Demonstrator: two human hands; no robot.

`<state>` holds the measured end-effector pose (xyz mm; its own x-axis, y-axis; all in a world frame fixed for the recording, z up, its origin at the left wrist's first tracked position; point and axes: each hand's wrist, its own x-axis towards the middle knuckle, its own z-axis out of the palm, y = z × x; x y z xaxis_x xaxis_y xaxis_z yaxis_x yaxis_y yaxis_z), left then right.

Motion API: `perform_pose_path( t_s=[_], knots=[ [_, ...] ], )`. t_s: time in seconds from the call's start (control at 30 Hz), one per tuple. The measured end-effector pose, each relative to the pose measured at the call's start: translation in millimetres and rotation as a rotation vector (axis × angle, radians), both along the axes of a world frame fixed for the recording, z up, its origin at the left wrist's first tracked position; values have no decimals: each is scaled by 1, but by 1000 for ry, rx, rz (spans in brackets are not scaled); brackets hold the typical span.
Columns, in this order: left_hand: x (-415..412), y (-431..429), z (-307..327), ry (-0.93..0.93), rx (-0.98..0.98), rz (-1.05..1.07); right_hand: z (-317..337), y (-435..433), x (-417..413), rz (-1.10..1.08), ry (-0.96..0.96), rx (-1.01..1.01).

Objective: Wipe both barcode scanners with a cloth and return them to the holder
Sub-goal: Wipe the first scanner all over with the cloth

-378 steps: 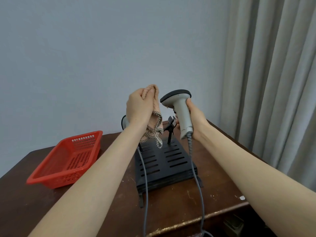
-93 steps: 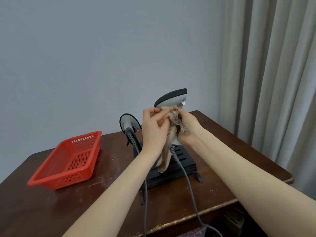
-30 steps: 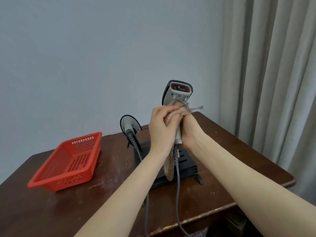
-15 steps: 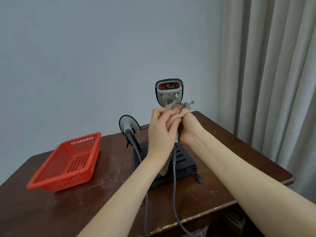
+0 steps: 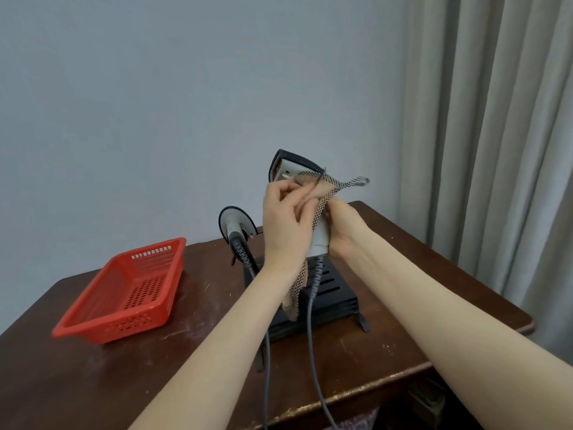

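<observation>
Head view: right hand (image 5: 342, 231) gripped raised scanner (image 5: 291, 169) by its handle; left hand (image 5: 286, 221) pinched checked cloth (image 5: 322, 206) against it, above holder (image 5: 335, 299).

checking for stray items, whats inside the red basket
Nothing shows inside the red basket: its perforated floor and far walls look bare. The strip just behind the near wall is hidden from this angle.

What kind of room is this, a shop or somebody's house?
Hard to say for sure. It looks like a plain room at home or a small office: a worn wooden table against a bare wall, long grey curtains, and two barcode scanners.
</observation>
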<state>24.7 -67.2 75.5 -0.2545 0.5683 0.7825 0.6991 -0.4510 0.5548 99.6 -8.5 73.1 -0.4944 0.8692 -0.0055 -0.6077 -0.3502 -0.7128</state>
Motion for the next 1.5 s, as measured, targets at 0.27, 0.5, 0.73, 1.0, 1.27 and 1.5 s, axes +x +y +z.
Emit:
perform_pose_path(
  t_s=[0.27,0.5,0.73,1.0,1.27,1.5],
  knots=[
    [0,-20,-30,320,-30,-62,-4,0,13,101,110,-120],
    [-4,-3,7,180,57,108,2,-10,4,86,180,-132],
    [-4,-19,-28,452,-26,31,-10,-12,12,113,186,-198],
    [-21,-29,-9,199,49,-6,-13,-14,13,131,45,-81],
    [-9,-17,-23,203,-49,28,-14,-19,8,137,130,-189],
    [7,-47,-42,462,-81,-149,-14,-16,17,122,113,-136]
  ],
)
